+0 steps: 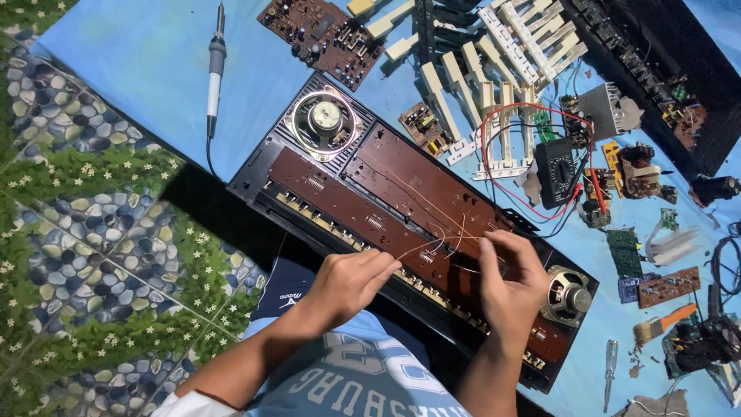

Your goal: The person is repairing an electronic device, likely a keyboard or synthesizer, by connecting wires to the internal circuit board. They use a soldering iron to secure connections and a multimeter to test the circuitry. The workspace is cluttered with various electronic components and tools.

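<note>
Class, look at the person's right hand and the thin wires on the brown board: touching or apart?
Touching. The head view shows the right hand with fingertips pinching the thin wires above the brown board.

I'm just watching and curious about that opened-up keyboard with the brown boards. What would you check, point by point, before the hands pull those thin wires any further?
1. Thin pale wires held at both ends: ok; left hand and right hand each pinch them over the long brown circuit board.
2. Wires free of snags: cannot tell; too fine to follow.
3. Grey-handled soldering iron away from the hands: ok; it lies apart on the blue sheet.
4. Iron hot or cold: cannot tell.
5. Black multimeter leads clear of the work: not ok; its red lead loops close to the right hand.
6. Round silver speaker seated in the black case: ok.
</note>
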